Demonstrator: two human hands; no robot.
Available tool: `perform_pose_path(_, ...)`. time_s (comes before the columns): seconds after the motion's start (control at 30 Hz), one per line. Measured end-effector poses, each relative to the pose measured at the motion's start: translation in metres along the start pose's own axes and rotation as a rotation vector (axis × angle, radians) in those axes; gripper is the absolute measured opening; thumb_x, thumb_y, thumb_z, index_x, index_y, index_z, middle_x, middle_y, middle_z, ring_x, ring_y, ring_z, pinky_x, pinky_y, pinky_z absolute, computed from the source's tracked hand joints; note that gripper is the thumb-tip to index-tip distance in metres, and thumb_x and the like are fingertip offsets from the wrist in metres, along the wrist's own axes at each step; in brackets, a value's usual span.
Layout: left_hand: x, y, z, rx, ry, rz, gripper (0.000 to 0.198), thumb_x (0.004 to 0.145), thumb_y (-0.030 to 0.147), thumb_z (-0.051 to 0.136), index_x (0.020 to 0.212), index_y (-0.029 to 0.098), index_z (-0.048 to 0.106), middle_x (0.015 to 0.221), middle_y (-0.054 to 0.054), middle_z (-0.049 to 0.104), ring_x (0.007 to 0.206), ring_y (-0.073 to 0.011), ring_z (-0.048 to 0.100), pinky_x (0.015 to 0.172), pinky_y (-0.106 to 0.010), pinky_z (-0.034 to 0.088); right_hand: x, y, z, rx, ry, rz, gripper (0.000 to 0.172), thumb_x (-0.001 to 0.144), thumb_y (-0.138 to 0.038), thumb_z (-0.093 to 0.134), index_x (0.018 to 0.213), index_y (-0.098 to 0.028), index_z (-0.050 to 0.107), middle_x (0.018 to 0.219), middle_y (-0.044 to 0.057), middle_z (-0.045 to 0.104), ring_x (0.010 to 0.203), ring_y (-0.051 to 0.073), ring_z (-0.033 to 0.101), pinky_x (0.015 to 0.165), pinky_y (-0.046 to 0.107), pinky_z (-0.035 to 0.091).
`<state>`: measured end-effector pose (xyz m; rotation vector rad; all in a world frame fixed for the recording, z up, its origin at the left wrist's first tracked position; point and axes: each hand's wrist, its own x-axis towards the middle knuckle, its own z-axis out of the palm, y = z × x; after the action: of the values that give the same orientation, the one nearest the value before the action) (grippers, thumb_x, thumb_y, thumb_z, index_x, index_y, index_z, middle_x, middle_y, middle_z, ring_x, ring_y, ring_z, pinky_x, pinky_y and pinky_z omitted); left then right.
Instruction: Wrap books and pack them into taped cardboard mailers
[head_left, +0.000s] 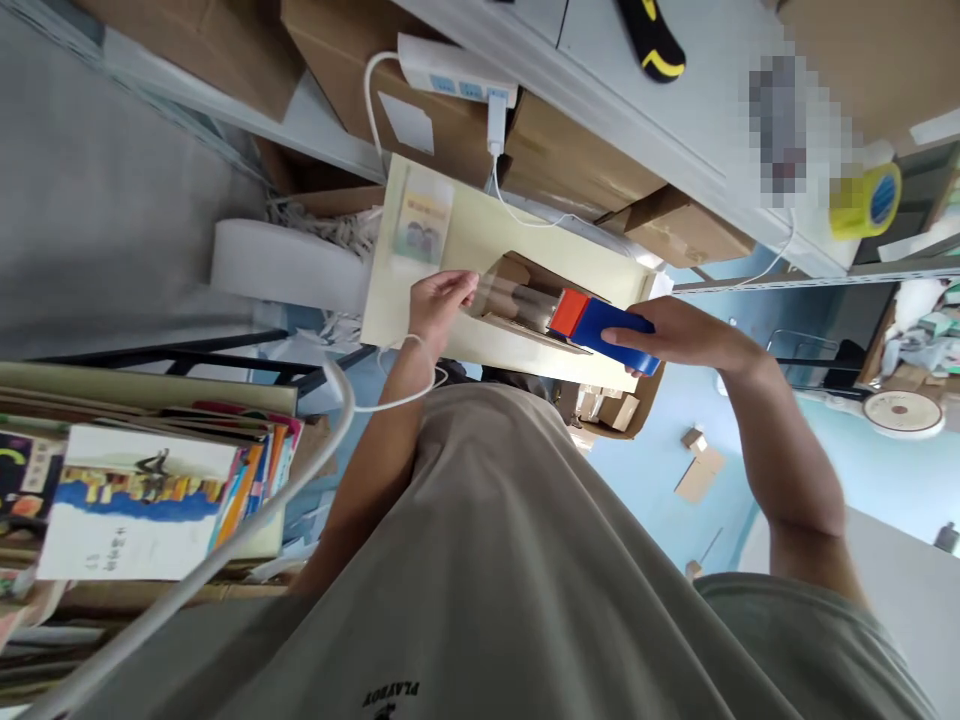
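A blue tape dispenser [600, 332] with a red front end is gripped in my right hand [649, 335], its fingers wrapped round the blue part. My left hand [442, 305] is closed in a pinch on the end of a clear strip of packing tape [491, 290], which runs toward the dispenser. Beneath the strip lies an open cardboard box [517, 268] on the pale yellow tabletop [465, 345]. What is inside the box is hard to make out. A small booklet [421, 225] rests beyond my left hand. Round my left wrist hangs a thin white cable [394, 405].
Stacked books [150, 490] stand at the left. Above the tabletop, a power strip [457, 75] is fixed near a shelf [675, 140] carrying a yellow tape roll [866, 202] and a black-and-yellow handle [654, 45]. A carton [637, 415] sits below the table's right end.
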<state>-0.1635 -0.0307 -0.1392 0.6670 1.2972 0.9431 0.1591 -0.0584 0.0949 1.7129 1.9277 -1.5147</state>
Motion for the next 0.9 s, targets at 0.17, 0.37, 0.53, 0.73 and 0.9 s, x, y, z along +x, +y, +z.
perform_pose_path(0.17,0.020,-0.027,0.003,-0.057,0.063,-0.099,0.033,0.078,0.044,0.099,0.085,0.019,0.079,0.080,-0.002,0.075,0.075,-0.0143,0.064,0.071,-0.028,0.050,0.035,-0.016,-0.006,-0.039,0.039,-0.021,0.067,0.099,-0.085,0.079,0.073,-0.023,0.075,0.056,0.000,0.064,0.053,0.013,0.061,0.055,0.030,0.042)
perform_pose_path(0.37,0.035,-0.043,0.003,-0.069,0.050,-0.174,0.035,0.077,0.047,0.099,0.081,0.021,0.077,0.081,-0.001,0.074,0.074,-0.0145,0.061,0.071,-0.028,0.045,0.058,-0.030,-0.007,-0.102,0.054,0.010,0.065,0.101,-0.080,0.079,0.074,-0.022,0.077,0.058,0.001,0.064,0.056,0.016,0.064,0.058,0.032,0.044)
perform_pose_path(0.53,0.041,-0.053,0.000,-0.099,0.035,-0.191,0.027,0.078,0.041,0.097,0.082,0.020,0.080,0.085,-0.003,0.078,0.076,-0.0144,0.062,0.073,-0.028,0.046,0.064,-0.034,-0.006,-0.109,0.017,0.025,0.065,0.106,-0.078,0.074,0.077,-0.021,0.079,0.059,0.003,0.067,0.059,0.017,0.066,0.061,0.033,0.046)
perform_pose_path(0.73,0.048,-0.073,0.007,-0.150,0.002,-0.232,0.031,0.075,0.042,0.101,0.083,0.020,0.081,0.082,-0.002,0.078,0.072,-0.0132,0.064,0.068,-0.026,0.046,0.068,-0.046,-0.003,-0.160,-0.016,0.170,0.072,0.105,-0.084,0.070,0.070,-0.021,0.074,0.055,0.002,0.062,0.053,0.015,0.060,0.062,0.033,0.044)
perform_pose_path(0.9,0.042,-0.084,0.024,-0.218,0.009,-0.259,0.036,0.081,0.049,0.099,0.086,0.018,0.081,0.077,-0.003,0.076,0.069,-0.0150,0.065,0.062,-0.025,0.048,0.069,-0.080,-0.006,-0.277,-0.087,0.386,0.073,0.105,-0.087,0.065,0.077,-0.019,0.074,0.065,0.006,0.068,0.064,0.019,0.065,0.068,0.036,0.046)
